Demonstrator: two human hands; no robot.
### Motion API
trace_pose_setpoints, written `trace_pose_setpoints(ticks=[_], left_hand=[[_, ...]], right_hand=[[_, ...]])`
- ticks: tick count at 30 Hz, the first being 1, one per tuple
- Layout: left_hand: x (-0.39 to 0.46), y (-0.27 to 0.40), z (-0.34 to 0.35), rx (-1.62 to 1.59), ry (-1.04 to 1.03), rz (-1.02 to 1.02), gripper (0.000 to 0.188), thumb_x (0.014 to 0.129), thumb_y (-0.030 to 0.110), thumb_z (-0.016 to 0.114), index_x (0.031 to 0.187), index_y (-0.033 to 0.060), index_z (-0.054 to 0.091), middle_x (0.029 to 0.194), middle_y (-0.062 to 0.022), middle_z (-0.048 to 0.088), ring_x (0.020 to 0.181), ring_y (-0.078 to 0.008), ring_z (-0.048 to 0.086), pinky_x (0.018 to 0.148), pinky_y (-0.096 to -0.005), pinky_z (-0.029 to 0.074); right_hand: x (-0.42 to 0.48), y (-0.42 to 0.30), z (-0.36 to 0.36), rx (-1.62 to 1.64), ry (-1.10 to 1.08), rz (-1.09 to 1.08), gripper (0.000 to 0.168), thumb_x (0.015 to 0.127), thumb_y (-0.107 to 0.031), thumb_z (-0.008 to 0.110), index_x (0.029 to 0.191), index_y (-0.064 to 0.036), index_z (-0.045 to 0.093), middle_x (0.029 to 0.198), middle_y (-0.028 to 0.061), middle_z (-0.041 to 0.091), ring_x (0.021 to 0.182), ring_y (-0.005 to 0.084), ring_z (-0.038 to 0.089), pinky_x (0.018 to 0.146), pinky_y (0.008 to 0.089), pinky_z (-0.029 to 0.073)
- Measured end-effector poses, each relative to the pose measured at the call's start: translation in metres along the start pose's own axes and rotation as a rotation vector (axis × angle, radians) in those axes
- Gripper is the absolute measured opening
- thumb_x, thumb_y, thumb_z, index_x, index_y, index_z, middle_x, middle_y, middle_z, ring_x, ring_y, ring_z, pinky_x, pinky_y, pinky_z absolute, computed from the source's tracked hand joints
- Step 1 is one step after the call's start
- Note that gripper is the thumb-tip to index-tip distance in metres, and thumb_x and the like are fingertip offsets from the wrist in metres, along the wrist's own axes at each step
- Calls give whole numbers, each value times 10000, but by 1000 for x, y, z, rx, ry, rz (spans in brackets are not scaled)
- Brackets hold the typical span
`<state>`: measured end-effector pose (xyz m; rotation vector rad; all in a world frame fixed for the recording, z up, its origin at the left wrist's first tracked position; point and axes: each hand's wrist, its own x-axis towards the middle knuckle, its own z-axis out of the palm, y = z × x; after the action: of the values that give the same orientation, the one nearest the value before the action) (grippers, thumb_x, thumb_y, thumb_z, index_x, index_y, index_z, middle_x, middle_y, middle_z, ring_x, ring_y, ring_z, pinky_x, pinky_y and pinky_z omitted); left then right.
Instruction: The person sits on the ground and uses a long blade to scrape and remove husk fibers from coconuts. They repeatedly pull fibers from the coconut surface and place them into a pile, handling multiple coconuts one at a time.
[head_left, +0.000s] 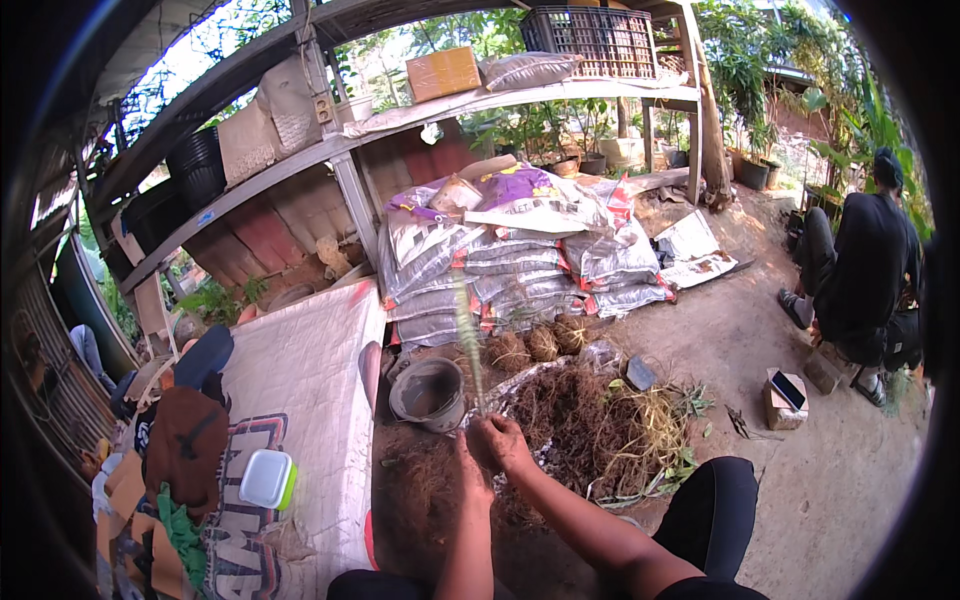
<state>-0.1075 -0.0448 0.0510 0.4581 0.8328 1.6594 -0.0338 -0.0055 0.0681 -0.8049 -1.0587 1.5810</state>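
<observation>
A long, upright, mottled green leaf (469, 334) rises from between my two hands. Both hands close around a dark brown clump (482, 448) at its base. On the clump's left side is my left hand (471, 469), while my right hand (506, 441) covers its upper right. Much of the clump is hidden by the fingers. Just beyond the hands stands a grey bucket (429, 394) with a dark inside. To the right lies a heap of brown roots and fibre (577, 420), with pale stalks and green leaves at its edge. Several round fibrous root balls (541, 343) sit behind the heap.
Stacked filled sacks (517, 277) stand behind the root balls. A woven sheet (300, 375) lies at left, bearing a lidded plastic container (267, 478). Pruning shears (739, 424) lie on the ground near a block with a phone (787, 390). Another person (862, 262) sits at far right.
</observation>
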Motion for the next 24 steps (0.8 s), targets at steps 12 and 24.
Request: trace_pose_setpoints(ticks=[12,24], left_hand=[[14,-14,-20,249,104,38,565,971,543,398,1272,85,532,1194,-83,577,1102,-226,565,960,-365,450],[4,-6,-13,160,190,14,541,1004,480,342,1303,59,506,1262,-100,568,1143,-229,564,965,-363,460]], right_hand=[[-22,20,19,84,2,-159,340,899,-231,659,1099,39,605,990,98,657,891,137,579,811,277,471],[-26,19,16,-75,58,-221,233,938,-197,580,1027,17,610,913,60,639,834,113,558,759,274,470]])
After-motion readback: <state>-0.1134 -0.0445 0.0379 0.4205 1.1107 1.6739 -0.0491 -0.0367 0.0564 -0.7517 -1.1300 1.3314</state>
